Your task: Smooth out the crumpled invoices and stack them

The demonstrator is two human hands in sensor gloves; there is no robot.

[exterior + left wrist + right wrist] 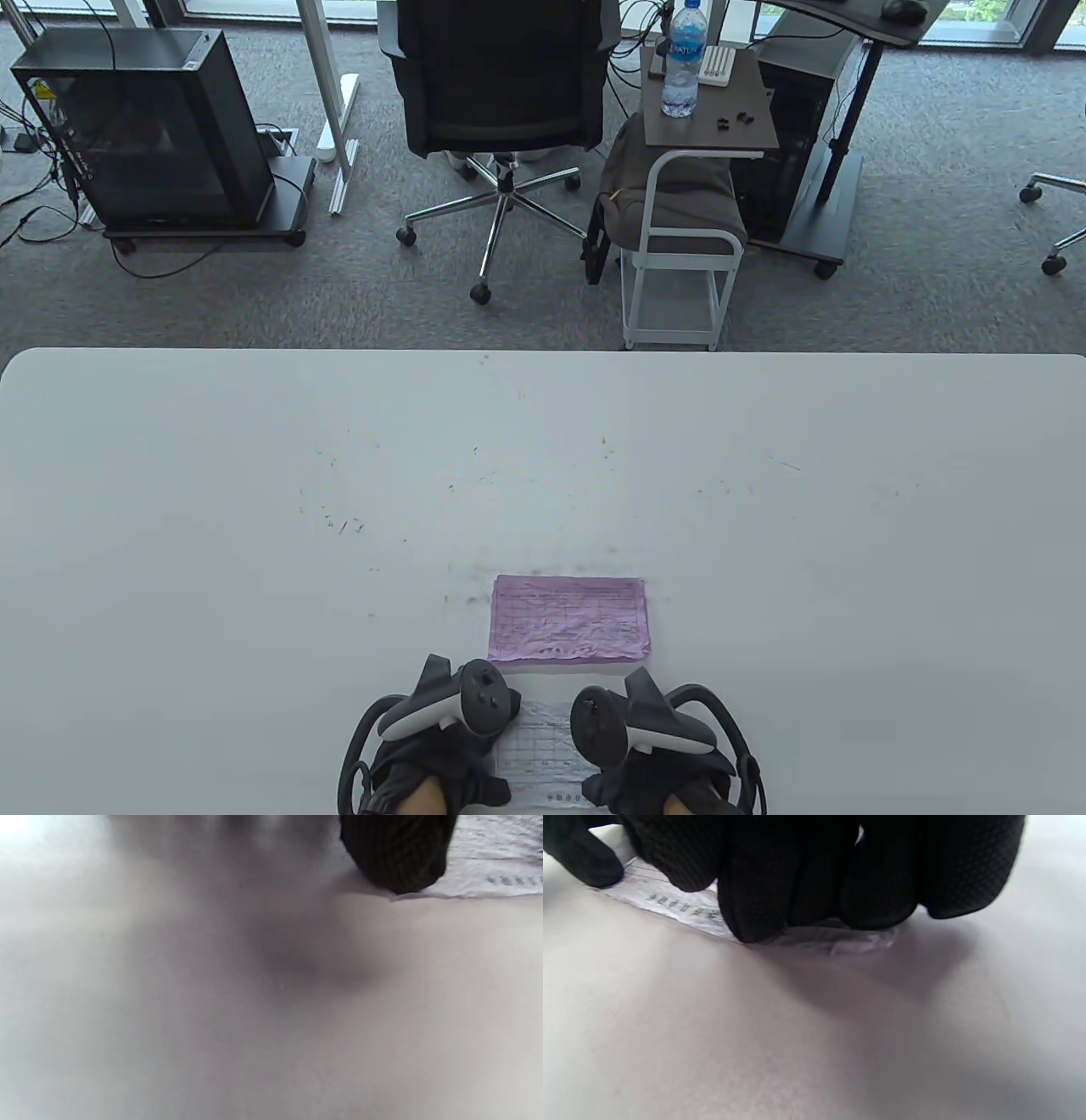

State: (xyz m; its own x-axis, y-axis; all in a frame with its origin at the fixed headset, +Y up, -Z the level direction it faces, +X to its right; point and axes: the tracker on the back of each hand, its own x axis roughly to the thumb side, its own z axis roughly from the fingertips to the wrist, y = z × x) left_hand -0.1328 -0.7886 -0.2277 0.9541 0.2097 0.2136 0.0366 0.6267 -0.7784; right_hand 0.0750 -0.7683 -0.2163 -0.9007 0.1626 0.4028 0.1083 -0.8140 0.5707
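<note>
The creased white printed invoice sheet (543,751) lies flat on the pale grey surface (254,509) at its near edge, directly between both hands, long axis running away from the person. The left hand (441,730) rests on its left side; whether those fingers are straight or curled I cannot tell. The right hand (649,739) has its fingertips (755,912) bent down onto the sheet's near corner, apparently pressing, not pinching. Just beyond lies the flattened pink invoice stack (568,618), with nothing standing between.

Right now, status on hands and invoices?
Both hands pressing white invoice flat. Pink invoice flattened just beyond. Nothing in the way.
</note>
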